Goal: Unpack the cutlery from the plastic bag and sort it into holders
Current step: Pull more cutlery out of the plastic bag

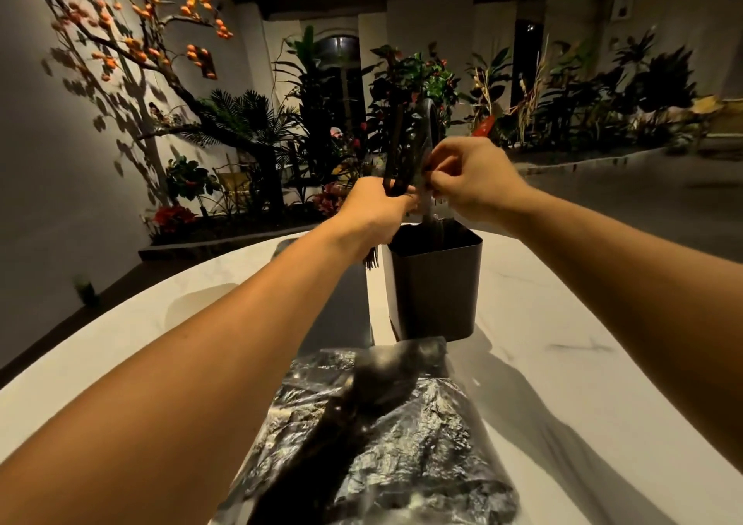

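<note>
A pale, marble-veined desk with a rounded far edge carries one dark, square-sided holder with a smooth matte wall, standing upright near the far edge. Toward the near edge lies one crinkled, glossy plastic bag, with dark cutlery still inside it showing as a long dark shape. Above the holder the left hand has its fingers clenched round a bundle of dark, slender cutlery, handles pointing up and fork tines poking out below the fist; the count in the bundle cannot be told. The right hand pinches one piece from that bundle between thumb and curled fingers, its lower end reaching down into the holder's open mouth.
</note>
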### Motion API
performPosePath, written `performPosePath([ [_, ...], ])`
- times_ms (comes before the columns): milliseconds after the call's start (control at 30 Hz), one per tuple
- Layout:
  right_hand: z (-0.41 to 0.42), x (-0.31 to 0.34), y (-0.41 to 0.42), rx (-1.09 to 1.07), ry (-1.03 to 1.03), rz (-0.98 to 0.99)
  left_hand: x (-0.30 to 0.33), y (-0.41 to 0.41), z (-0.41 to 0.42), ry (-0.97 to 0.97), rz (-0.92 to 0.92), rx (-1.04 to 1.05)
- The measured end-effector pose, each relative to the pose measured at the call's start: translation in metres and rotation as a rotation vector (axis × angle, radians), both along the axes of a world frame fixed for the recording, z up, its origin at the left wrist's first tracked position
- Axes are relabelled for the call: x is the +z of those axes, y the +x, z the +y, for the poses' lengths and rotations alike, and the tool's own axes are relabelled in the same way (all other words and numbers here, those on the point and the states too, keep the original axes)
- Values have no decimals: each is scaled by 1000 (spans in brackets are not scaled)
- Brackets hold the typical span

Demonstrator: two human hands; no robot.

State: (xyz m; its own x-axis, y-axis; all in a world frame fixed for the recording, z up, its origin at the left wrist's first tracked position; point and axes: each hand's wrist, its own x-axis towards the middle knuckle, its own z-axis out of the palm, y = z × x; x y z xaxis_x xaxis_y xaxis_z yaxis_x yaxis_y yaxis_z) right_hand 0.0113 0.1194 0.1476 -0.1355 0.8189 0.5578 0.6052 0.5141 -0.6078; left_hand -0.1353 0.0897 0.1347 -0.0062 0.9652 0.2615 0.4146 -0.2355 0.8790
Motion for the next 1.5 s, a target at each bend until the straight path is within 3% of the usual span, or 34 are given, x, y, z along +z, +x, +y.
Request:
performPosePath([
  [100, 17, -15, 1, -20, -88, -82, -14, -5, 13, -53, 34, 53],
  [267, 28, -34, 3, -74, -173, -246, -22, -17, 18, -86, -111, 28],
  [400, 19, -20, 2, -46, 9, 9, -16, -19, 11, -110, -153, -77],
  [467, 3, -4, -1, -20, 211, 126, -13, -21, 5, -175, -111, -87],
  [533, -20, 10, -6, -40, 530, -102, -9, -25, -3, -276, -56, -121],
  [600, -41, 17, -12, -18, 729, -681, -4, -28, -18, -364, 21, -175],
  [633, -50, 17, -16, 3, 753, -918, -2, -30, -24, -379, 69, -204],
  [700, -63, 11, -22, 34, 658, -1123, 3, -36, -38, -353, 167, -252],
  [833, -78, -2, -32, 98, 407, -1069, 13, -54, -58, -209, 423, -189],
  [967, -86, -18, -38, 108, 209, -874, 19, -80, -71, -128, 472, -122],
  [1033, -87, -30, -39, 131, -36, -690, 20, -92, -80, -82, 292, -106],
  [1133, -94, -49, -48, 267, -280, -320, 13, -102, -85, 11, -204, -59],
  [1267, -111, -57, -72, 484, -509, 48, -5, -98, -84, 18, -351, -91],
  [1400, -122, -51, -86, 556, -641, 124, -14, -88, -91, -41, -337, -125],
  [1500, -123, -30, -78, 466, -623, -94, -5, -93, -92, -56, -346, -139],
])
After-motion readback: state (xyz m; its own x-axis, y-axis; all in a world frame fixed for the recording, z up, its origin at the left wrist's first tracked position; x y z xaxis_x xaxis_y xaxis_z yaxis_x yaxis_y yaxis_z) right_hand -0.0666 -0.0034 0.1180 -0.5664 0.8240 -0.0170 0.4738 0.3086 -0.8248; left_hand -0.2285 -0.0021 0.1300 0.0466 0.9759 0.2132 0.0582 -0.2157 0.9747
